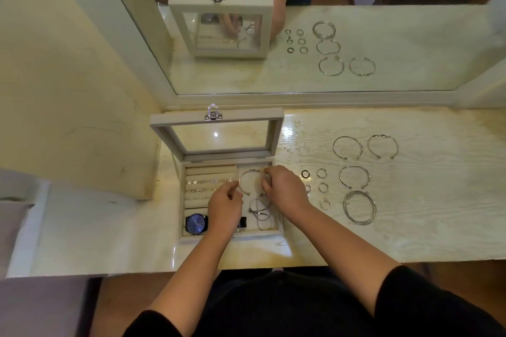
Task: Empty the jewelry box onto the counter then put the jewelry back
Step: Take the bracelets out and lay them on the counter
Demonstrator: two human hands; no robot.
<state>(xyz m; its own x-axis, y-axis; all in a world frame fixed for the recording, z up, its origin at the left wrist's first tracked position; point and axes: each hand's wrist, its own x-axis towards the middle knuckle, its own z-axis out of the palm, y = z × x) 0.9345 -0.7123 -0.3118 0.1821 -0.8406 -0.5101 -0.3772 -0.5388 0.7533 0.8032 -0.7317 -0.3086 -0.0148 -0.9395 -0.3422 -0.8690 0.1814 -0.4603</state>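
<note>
Inside the open beige velvet jewelry box (260, 234) on the glossy wood-grain counter (410, 213), a thin round silver bangle (242, 178) is pinched by the right hand (284, 191), while what is held by the curled left hand (224, 208) cannot be told.

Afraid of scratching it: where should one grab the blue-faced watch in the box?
Probably pinch the watch by its round rim, coming straight down from above: it lies flat, face up, in the front left compartment of the box, whose walls block a sideways approach.
</note>
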